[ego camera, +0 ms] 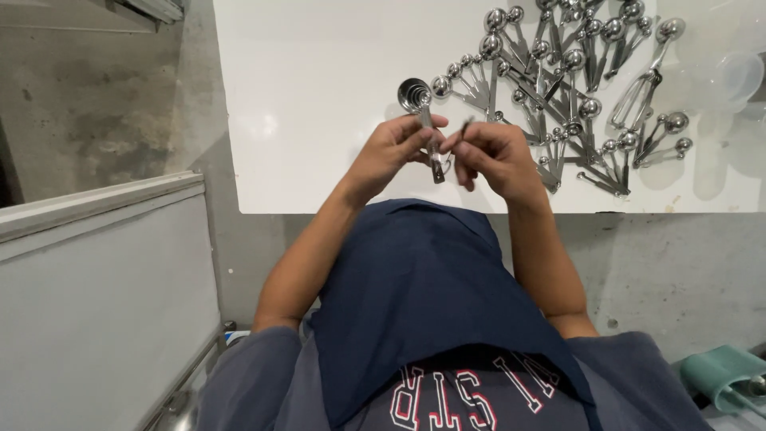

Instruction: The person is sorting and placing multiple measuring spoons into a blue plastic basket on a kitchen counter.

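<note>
Head view, looking down: a person's two bare hands meet over the near edge of a white bench [319,120]. The left hand [392,152] has its fingers [423,128] closed around the handles of a nested stack of steel measuring spoons [416,97], whose bowls point away from the person, just beyond the hand. The right hand [496,153], touching the stack's lower end, has its fingers curled and pinching the ring end of the handles [440,168]. To the right of the stack, well spread on the bench, lies a pile of loose measuring spoons [574,80]. A dark blue apron [415,295] fills the foreground.
</note>
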